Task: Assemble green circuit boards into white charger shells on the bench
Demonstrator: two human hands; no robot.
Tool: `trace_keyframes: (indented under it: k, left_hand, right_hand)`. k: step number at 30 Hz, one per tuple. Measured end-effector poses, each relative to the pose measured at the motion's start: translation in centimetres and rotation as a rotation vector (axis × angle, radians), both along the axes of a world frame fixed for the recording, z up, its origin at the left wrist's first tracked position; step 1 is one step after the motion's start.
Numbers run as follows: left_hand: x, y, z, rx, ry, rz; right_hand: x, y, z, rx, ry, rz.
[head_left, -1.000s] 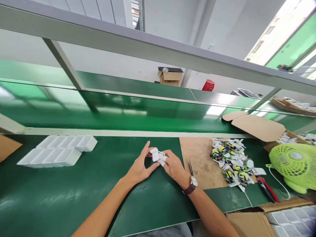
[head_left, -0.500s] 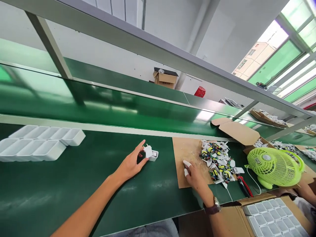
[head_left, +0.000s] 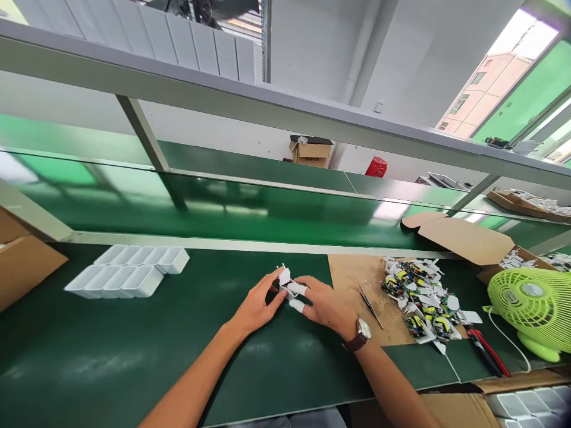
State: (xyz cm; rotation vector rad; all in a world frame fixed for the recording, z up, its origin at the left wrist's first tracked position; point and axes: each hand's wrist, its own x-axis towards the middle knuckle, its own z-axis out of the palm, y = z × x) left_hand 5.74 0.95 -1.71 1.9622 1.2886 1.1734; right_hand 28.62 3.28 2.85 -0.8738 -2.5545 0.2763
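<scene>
Between the thumb and fingers of my left hand (head_left: 255,308) is a small white plug piece (head_left: 284,276) with prongs pointing up. Just below it sits a small white plastic case (head_left: 292,290), partly hidden by my fingers. My right hand (head_left: 328,306), with white covers on its thumb and forefinger, closes on the case from the right. Tweezers (head_left: 370,306) lie on a brown cardboard sheet (head_left: 348,273) to the right. On that sheet's right side is a pile of circuit boards with white plastic parts (head_left: 419,294).
Joined rows of white cases (head_left: 134,280) stand at left, near a cardboard box (head_left: 27,267). Red-handled pliers (head_left: 488,352) and a green fan (head_left: 526,309) are at right. A box of white cases (head_left: 513,405) sits at lower right. A metal rail (head_left: 285,107) crosses above the bench.
My right hand has left the cardboard sheet and come left to the white case. The tweezers now show on the sheet. The view has turned left.
</scene>
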Motion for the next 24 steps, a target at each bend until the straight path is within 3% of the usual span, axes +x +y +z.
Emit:
trace_keyframes:
  k: [7,11,17,24]
  left_hand:
    - [-0.3,0.1,-0.2,-0.016,-0.028,0.082]
    - [0.0,0.1,-0.3,-0.026,-0.053,0.09]
    - [0.0,0.2,-0.4,-0.021,-0.033,0.104]
    - [0.0,0.1,-0.7,-0.043,-0.035,0.102]
  right_hand:
    - [-1.2,0.8,-3.4,-0.017,0.252,0.05]
    - [-1.2,0.6,-3.6,-0.027,0.352,0.054]
    - [-1.4,0.6,-3.7,-0.184,0.448,-0.008]
    - [-1.1,-0.1,-4.3,-0.041,0.326,-0.015]
